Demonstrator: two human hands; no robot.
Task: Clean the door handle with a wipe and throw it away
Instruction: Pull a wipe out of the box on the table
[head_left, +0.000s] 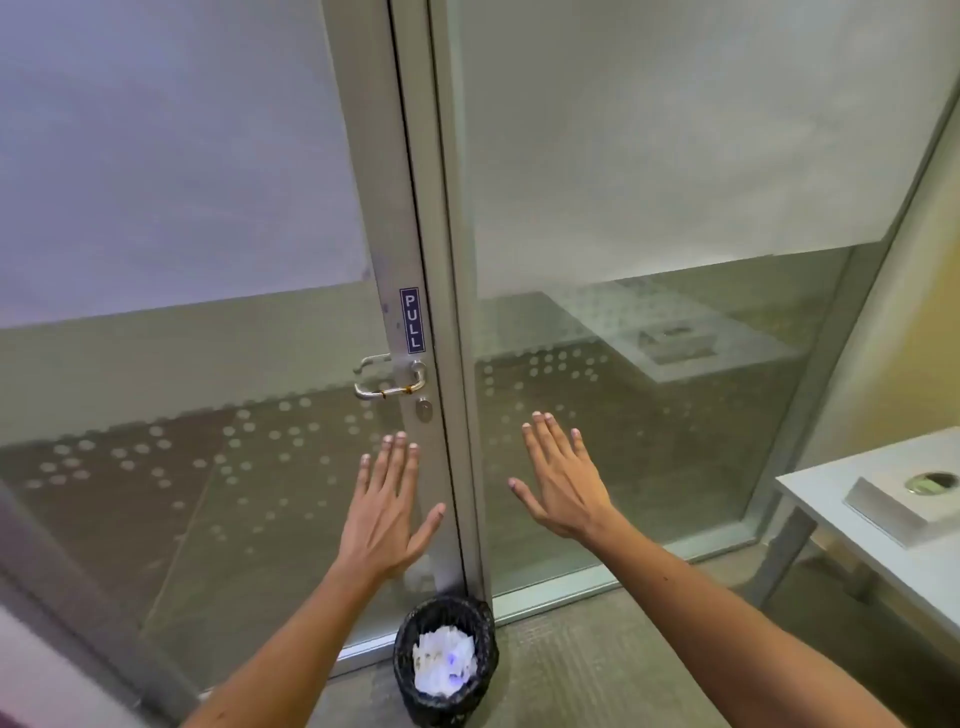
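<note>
Both hands, left hand (387, 512) and right hand (563, 480), were spread empty; without a wipe, the silver metal door handle (387, 387) risked staying dirty.

Brushed metal handle (389, 382) (satin sheen); frosted glass door (182, 208).

Frosted glass panels (675, 156) are being held in grey metal frames (447, 208), with dotted bands lower down. A white table (831, 499) is being seen at right, bearing what may be a box (904, 512). Grey carpet (597, 665) is being lit evenly.
</note>
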